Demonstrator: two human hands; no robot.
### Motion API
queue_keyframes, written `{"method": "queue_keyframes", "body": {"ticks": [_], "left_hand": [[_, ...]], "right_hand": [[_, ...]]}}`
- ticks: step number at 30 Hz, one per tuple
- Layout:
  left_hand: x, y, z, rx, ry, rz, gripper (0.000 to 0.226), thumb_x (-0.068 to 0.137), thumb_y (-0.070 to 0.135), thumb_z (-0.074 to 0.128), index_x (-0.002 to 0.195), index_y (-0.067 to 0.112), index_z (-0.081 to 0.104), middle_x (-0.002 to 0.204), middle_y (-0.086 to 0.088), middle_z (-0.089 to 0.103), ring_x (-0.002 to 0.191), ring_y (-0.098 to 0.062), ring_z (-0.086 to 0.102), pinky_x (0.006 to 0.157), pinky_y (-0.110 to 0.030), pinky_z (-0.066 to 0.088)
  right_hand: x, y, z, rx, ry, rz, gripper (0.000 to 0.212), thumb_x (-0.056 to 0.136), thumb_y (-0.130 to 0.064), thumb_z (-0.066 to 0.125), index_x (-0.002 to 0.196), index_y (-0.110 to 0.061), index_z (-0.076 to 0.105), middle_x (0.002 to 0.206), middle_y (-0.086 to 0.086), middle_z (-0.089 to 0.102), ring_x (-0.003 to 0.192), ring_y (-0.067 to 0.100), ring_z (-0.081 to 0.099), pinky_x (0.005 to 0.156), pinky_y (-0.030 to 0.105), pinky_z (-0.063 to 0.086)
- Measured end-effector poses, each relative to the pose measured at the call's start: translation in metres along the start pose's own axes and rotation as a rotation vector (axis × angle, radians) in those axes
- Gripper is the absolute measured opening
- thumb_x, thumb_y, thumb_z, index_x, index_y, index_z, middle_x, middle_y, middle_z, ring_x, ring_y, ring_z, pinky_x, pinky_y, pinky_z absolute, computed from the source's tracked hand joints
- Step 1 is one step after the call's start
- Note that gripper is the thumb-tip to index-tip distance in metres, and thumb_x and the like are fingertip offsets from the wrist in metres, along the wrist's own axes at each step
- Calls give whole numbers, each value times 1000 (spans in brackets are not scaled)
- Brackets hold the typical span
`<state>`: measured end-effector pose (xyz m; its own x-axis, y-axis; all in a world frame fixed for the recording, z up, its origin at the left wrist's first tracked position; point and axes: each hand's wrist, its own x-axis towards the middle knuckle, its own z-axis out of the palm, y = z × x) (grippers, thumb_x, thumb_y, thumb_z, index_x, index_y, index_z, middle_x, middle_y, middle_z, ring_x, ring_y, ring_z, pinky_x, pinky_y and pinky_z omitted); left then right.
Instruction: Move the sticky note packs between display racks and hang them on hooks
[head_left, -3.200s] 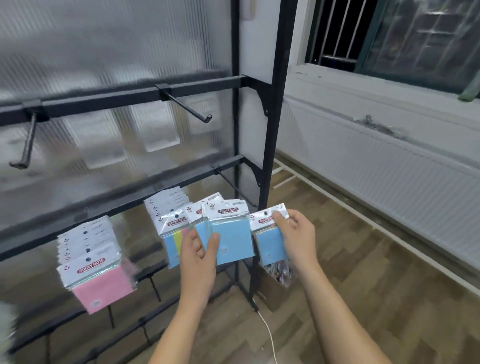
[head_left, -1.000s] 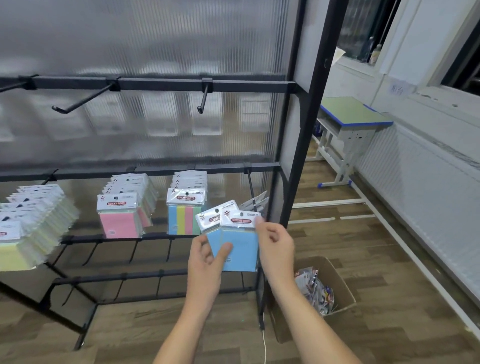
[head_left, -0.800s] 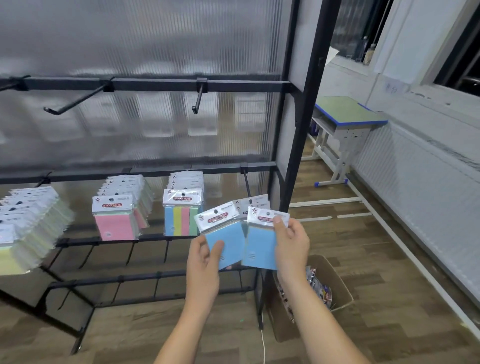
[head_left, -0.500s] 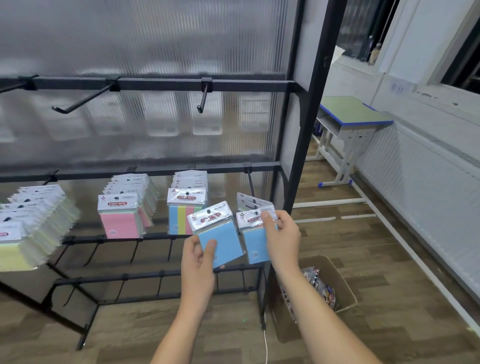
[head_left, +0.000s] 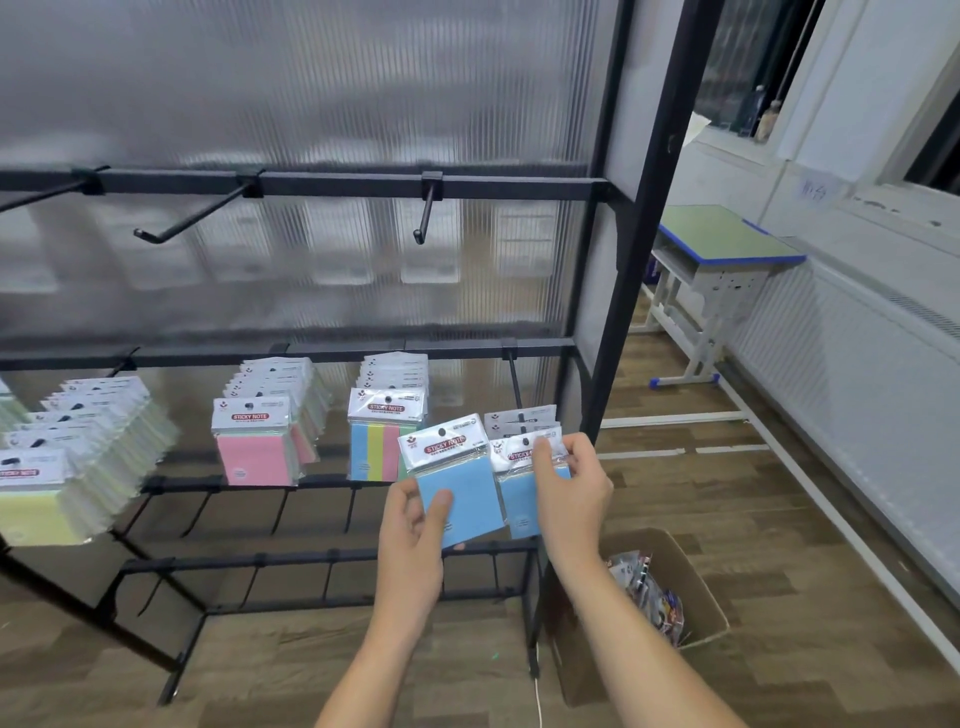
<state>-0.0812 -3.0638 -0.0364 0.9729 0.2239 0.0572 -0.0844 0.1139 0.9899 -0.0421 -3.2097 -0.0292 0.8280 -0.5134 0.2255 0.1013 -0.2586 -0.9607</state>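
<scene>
blue sticky note pack (head_left: 460, 493), white header card

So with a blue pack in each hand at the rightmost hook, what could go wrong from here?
1. The right hand pinches its blue pack only by the header; if the hole misses the hook, it could drop toward the cardboard box below.
2. The left hand holds the other blue pack by a lower corner, so it may slip.
</scene>
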Motion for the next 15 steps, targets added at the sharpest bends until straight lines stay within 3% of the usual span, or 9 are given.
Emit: {"method": "queue_keyframes", "body": {"ticks": [2, 3, 5, 8, 11, 15], "left_hand": [[0, -1, 1, 0, -10, -6, 10, 98, 11, 55, 108, 14, 54, 101, -1, 75, 95, -13, 71, 73, -22, 55], [1, -2, 1, 0, -15, -8, 10, 98, 12, 55, 108, 14, 54, 101, 0, 75, 96, -13, 71, 74, -24, 55], [2, -2, 1, 13, -21, -1, 11, 98, 14, 56, 109, 15, 55, 103, 1, 74, 99, -14, 70, 80, -28, 54], [3, -1, 0, 26, -25, 1, 13, 98, 16, 57, 111, 16, 55, 106, 3, 74, 102, -13, 69, 87, -31, 52], [4, -2, -1, 33, -27, -7, 13, 98, 17, 57, 112, 17, 55, 107, 3, 74, 102, -13, 69, 85, -29, 51], [4, -1, -3, 44, -26, -10, 13, 99, 18, 56, 112, 18, 55, 106, 4, 73, 101, -11, 69, 81, -23, 52]], "right_hand": [[-2, -8, -3, 2, -1, -6, 30, 97, -22, 62, 74, -11, 48, 62, -4, 55, 64, 3, 61, 46, 14, 37], [-2, -11, -4, -4, 7, -13, 31, 97, -18, 63, 72, -10, 46, 59, -7, 49, 59, -4, 55, 47, 10, 35], [-3, -14, -5, -1, 8, -27, 32, 96, -14, 62, 70, -10, 44, 57, -9, 42, 54, -7, 49, 46, 8, 33], [-4, -11, -4, -1, -4, -36, 29, 97, -18, 61, 73, -8, 48, 63, -7, 51, 61, -10, 55, 45, 9, 37], [-4, -6, -2, -17, 0, -47, 28, 97, -20, 61, 76, -7, 50, 69, -3, 58, 66, -10, 58, 45, 10, 39], [-3, 1, 0, -37, 17, -51, 30, 97, -22, 62, 72, -17, 46, 72, -7, 60, 70, -7, 59, 46, 12, 40]]}}
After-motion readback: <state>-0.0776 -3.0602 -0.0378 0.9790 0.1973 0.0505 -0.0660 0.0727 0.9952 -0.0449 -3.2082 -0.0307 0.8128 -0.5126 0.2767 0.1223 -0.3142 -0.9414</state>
